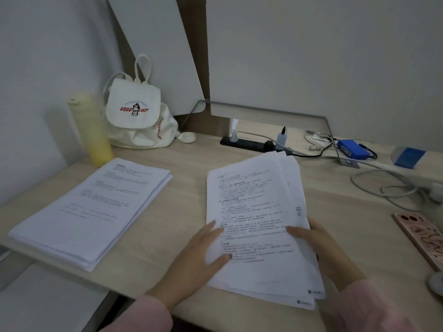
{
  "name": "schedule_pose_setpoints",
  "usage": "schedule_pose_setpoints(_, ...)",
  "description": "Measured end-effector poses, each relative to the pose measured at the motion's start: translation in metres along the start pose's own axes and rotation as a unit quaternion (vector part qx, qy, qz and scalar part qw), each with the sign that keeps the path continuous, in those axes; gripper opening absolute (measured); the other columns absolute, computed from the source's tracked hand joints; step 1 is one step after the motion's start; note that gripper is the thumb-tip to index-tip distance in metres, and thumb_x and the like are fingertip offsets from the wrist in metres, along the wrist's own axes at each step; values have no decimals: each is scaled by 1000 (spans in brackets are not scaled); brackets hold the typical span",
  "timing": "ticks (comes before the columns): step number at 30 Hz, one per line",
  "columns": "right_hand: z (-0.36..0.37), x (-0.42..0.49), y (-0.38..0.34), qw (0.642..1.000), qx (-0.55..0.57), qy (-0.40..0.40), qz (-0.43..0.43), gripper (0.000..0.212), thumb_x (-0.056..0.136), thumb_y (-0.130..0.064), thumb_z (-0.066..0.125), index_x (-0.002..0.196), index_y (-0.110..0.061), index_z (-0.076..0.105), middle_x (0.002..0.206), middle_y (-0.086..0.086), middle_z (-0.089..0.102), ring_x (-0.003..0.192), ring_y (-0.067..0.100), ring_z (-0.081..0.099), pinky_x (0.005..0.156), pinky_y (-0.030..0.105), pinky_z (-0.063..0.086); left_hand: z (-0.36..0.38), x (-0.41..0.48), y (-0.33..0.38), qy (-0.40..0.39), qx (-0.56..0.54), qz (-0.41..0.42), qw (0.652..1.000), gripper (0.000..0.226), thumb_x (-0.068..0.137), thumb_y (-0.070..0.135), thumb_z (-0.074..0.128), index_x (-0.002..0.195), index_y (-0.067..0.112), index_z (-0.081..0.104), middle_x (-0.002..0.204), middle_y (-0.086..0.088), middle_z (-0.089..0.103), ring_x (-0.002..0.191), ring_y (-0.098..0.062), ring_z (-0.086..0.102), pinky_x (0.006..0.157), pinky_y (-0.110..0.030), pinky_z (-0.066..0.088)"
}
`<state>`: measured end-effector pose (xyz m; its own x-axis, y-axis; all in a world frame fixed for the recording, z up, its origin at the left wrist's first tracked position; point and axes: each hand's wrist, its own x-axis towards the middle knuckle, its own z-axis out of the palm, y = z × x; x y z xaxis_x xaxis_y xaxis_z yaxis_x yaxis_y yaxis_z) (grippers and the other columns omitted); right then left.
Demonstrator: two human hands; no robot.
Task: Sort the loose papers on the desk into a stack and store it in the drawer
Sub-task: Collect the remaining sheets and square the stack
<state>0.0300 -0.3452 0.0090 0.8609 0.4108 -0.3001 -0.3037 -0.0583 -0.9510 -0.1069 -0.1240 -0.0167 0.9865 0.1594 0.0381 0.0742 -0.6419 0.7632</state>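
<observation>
The fanned bundle of white printed papers (259, 226) lies at the near middle of the pale wooden desk (189, 164). The left hand (196, 250) rests on its left edge, fingers straight and thumb spread on the top sheet. The right hand (321, 245) grips its right edge, thumb on top and fingers hidden beneath. A squared stack of white printed sheets (91, 212) lies well apart on the left. Behind that stack stand a pale yellow bottle (93, 133) and a cream canvas backpack (139, 116).

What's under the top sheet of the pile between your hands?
Further printed sheets, fanned past its right and lower edges, then the desk. Their count and text are covered. The right hand holds them, thumb on top.
</observation>
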Motion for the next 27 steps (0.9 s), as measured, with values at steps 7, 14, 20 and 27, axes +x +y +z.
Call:
schedule_pose_setpoints(7,33,-20,-38,996,19,-19,-83,27,78,-15,65,105,-13,67,96,7,75,82,27,72,62,34,59,-61,43,11,77,-415,-109,900,57,81,26,70,132,13,49,118,-3,67,104,-20,67,91,-40,52)
schedule_pose_setpoints(14,50,-22,-71,982,-19,-7,-186,28,69,-20,71,97,-17,71,99,-2,75,90,16,71,79,32,55,-94,35,45,221,-333,18,916,22,76,17,63,93,29,64,83,13,73,75,-2,69,62,-16,55)
schedule_pose_setpoints(20,65,-21,-58,982,23,-7,-188,31,72,-15,69,103,-11,68,101,4,74,92,25,70,75,34,58,-72,23,37,202,-321,14,925,26,86,3,57,104,21,60,85,19,69,72,11,65,61,-7,50)
schedule_pose_setpoints(27,68,-27,-89,965,29,-14,-260,26,69,-22,65,95,-21,67,93,-11,75,87,8,70,76,26,56,-96,25,56,251,-311,93,912,24,68,27,63,90,33,57,91,16,65,79,10,64,65,-7,49)
